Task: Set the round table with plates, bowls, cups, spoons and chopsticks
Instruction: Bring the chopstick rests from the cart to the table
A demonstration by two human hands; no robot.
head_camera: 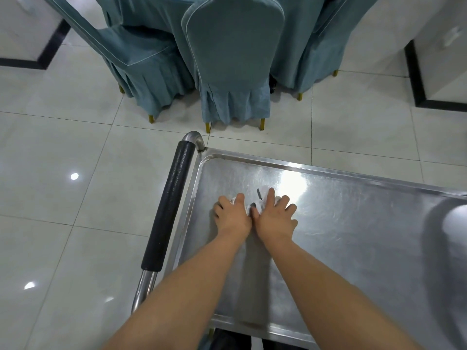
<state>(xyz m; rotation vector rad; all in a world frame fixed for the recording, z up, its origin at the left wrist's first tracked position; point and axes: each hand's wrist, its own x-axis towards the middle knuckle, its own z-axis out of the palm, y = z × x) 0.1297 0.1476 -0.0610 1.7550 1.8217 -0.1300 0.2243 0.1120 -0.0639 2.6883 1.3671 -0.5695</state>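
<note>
Head view: steel cart surface [353,236]
Left hand [233,217]: fingers curled on white items [255,204]; item type unclear
Right hand [275,218]: fingers spread, pressing same items

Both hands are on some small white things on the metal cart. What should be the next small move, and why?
Probably close the fingers and lift. The left hand and right hand lie side by side over small white items on the cart tray, mostly hiding them; what they are is unclear. The covered chairs stand just ahead.
</note>
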